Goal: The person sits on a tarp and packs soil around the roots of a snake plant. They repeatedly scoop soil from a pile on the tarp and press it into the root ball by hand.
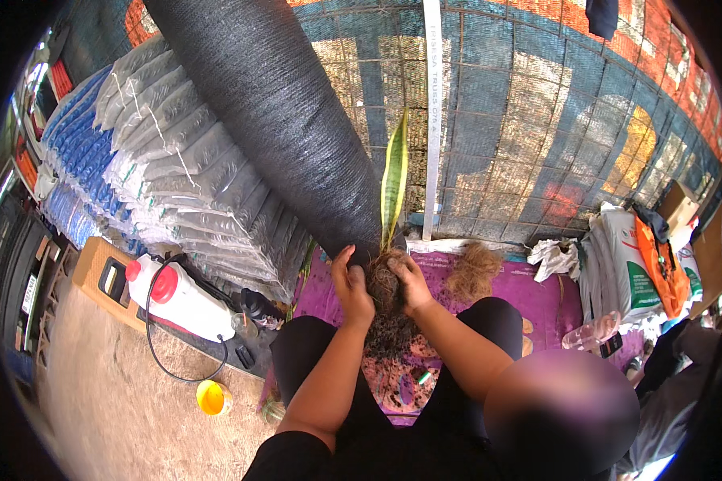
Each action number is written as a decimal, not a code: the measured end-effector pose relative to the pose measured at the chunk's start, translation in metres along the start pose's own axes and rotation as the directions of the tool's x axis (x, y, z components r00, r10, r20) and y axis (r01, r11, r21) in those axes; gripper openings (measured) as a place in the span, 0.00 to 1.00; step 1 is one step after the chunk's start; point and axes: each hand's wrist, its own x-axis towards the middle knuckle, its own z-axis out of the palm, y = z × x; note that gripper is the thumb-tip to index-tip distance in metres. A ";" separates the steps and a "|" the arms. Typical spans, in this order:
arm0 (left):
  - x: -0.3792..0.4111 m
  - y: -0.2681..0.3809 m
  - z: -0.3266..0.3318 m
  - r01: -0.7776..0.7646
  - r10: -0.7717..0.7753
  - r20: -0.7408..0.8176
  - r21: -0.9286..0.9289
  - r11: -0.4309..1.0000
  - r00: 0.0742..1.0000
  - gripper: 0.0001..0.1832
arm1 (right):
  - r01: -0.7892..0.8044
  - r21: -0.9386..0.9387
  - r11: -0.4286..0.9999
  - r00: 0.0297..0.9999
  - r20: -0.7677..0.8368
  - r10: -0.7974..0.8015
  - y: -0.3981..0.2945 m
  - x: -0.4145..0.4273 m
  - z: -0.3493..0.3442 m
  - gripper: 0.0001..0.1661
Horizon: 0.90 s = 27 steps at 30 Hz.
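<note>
Between my hands is the root ball of a snake plant, wrapped in brown fibre at the top with dark, loose roots hanging below. Its upright green leaf with yellow edges rises above. My right hand grips the root ball's right side. On the left, my left hand rests against it with the fingers partly extended; whether it grips is unclear. Beyond the hands, a tuft of brown coconut-like fibre lies on the purple sheet. Dark soil is scattered on the sheet between my knees.
A large roll of black netting leans beside stacked plastic bags. At left stand a white sprayer tank and a yellow cup. A clear plastic bottle and filled sacks are at right. Wire mesh stands ahead.
</note>
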 end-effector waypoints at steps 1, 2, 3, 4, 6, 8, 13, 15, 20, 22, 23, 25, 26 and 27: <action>0.002 -0.005 -0.003 0.150 -0.148 0.032 -0.089 0.985 0.989 0.18 | 0.010 0.027 1.000 1.000 -0.002 -0.010 0.001 -0.001 0.001 0.22; 0.003 -0.009 -0.007 0.296 -0.287 0.076 -0.172 0.939 0.955 0.18 | -0.004 -0.033 0.999 1.000 0.015 0.004 -0.001 -0.002 -0.002 0.26; 0.003 -0.009 -0.008 0.440 -0.420 0.130 -0.251 0.862 0.898 0.18 | -0.006 -0.047 0.999 1.000 0.024 0.007 -0.001 -0.005 -0.004 0.27; 0.000 -0.010 -0.003 0.646 -0.625 0.201 -0.401 0.650 0.754 0.19 | -0.008 -0.060 0.998 0.999 0.034 0.010 -0.002 -0.008 -0.004 0.27; -0.006 -0.007 0.001 0.630 -0.594 0.239 -0.447 0.635 0.768 0.20 | 0.004 -0.050 0.999 0.978 0.207 0.006 -0.013 -0.013 0.000 0.32; -0.008 -0.005 0.001 0.697 -0.655 0.298 -0.505 0.509 0.694 0.20 | 0.075 -0.274 0.959 0.964 0.267 0.001 -0.018 -0.008 -0.010 0.44; -0.003 -0.007 -0.003 0.706 -0.664 0.365 -0.610 0.359 0.653 0.20 | -0.114 -0.144 0.983 0.993 -0.060 0.106 -0.022 0.005 -0.026 0.43; 0.003 0.002 -0.003 0.697 -0.651 0.379 -0.633 0.336 0.657 0.23 | -0.068 -0.299 0.952 0.948 -0.318 -0.032 -0.013 0.025 -0.049 0.33; 0.025 0.033 -0.014 0.619 -0.622 0.308 -0.692 0.373 0.720 0.28 | -0.188 -0.870 0.456 0.875 -0.359 -0.325 0.033 0.039 -0.108 0.21; 0.029 0.039 -0.018 0.497 -0.558 0.193 -0.733 0.464 0.807 0.23 | -0.310 -0.950 -0.034 0.892 -0.278 -0.355 0.051 0.028 -0.122 0.22; 0.031 0.039 -0.022 0.477 -0.544 0.160 -0.715 0.511 0.824 0.23 | -0.323 -0.944 -0.073 0.921 -0.295 -0.255 0.057 0.026 -0.132 0.21; 0.036 0.042 -0.028 0.431 -0.506 0.094 -0.670 0.604 0.857 0.23 | -0.328 -0.933 -0.151 0.945 -0.325 -0.046 0.064 0.024 -0.143 0.19; 0.036 0.047 -0.030 0.419 -0.499 0.075 -0.659 0.625 0.863 0.23 | -0.357 -0.909 -0.214 0.933 -0.359 -0.033 0.071 0.024 -0.147 0.19; 0.036 0.051 -0.031 0.410 -0.493 0.074 -0.670 0.619 0.867 0.23 | -0.383 -0.880 -0.280 0.919 -0.393 -0.024 0.074 0.024 -0.146 0.18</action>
